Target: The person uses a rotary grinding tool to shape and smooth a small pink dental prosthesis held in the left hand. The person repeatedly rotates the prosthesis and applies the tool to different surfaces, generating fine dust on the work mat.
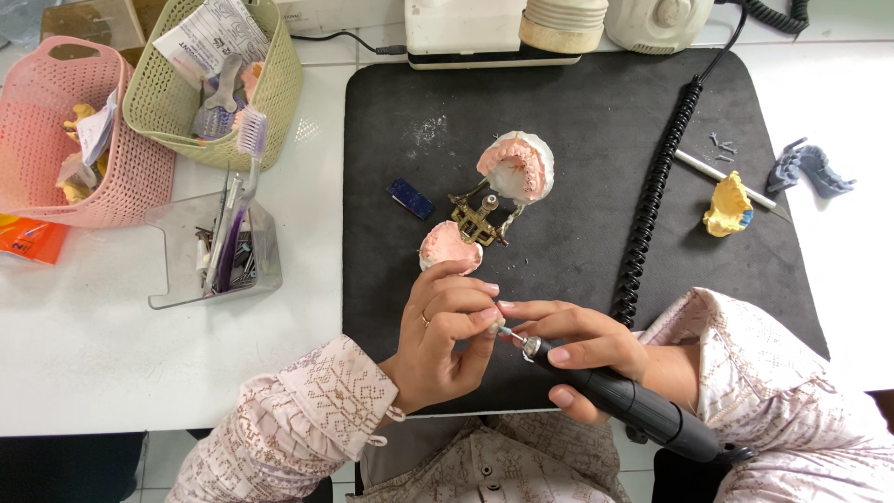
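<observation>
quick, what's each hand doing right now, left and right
Left hand: closed, fingertips pinching the small bit at the tool's tip.
Right hand: closed around the black rotary tool.

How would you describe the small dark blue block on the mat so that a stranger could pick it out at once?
Start at the black mat in the middle of the white table. Left of the hinged brass frame holding two pink dental casts lies the small blue block. It is the only flat, dark blue, rectangular piece on the mat.
</observation>
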